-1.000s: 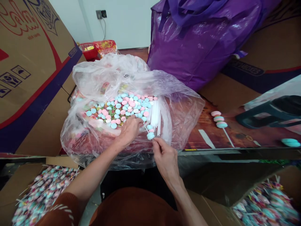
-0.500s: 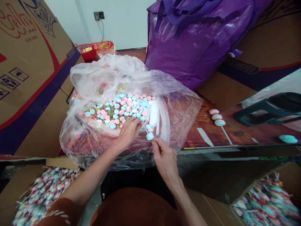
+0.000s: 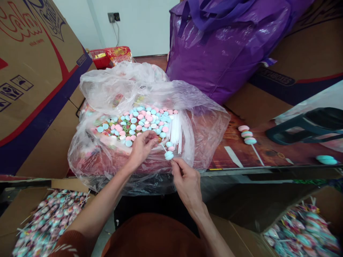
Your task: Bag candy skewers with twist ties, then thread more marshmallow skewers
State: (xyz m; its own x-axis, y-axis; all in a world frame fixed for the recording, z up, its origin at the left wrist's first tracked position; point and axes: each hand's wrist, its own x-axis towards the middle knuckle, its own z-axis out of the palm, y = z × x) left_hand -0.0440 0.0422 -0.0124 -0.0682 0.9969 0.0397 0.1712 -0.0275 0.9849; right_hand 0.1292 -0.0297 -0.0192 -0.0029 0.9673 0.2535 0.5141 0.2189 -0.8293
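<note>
My right hand (image 3: 187, 178) pinches the lower end of a white lollipop stick. Blue marshmallow candies (image 3: 169, 155) are threaded on that stick, and its bare tip points up to the left. My left hand (image 3: 143, 145) is at the near edge of the candy pile (image 3: 139, 123), thumb and fingertips drawn together; what they hold, if anything, I cannot make out. Pink, blue and white candies lie in the pile among small green gummy rings (image 3: 124, 126). Right of the pile is a bundle of white sticks (image 3: 176, 132), all on an opened clear plastic bag (image 3: 206, 117).
A finished-looking candy stick (image 3: 247, 135) lies on the red table (image 3: 222, 150) at right, by a dark teal bottle (image 3: 300, 126). Behind stands a purple bag (image 3: 222, 53). Large cardboard boxes (image 3: 37, 89) flank the table. Below, boxes hold wrapped candy sticks (image 3: 50, 221).
My left hand has drawn back slightly to the left from the pile, its fingers now pinched. The right hand with the candy stick has shifted a little left.
</note>
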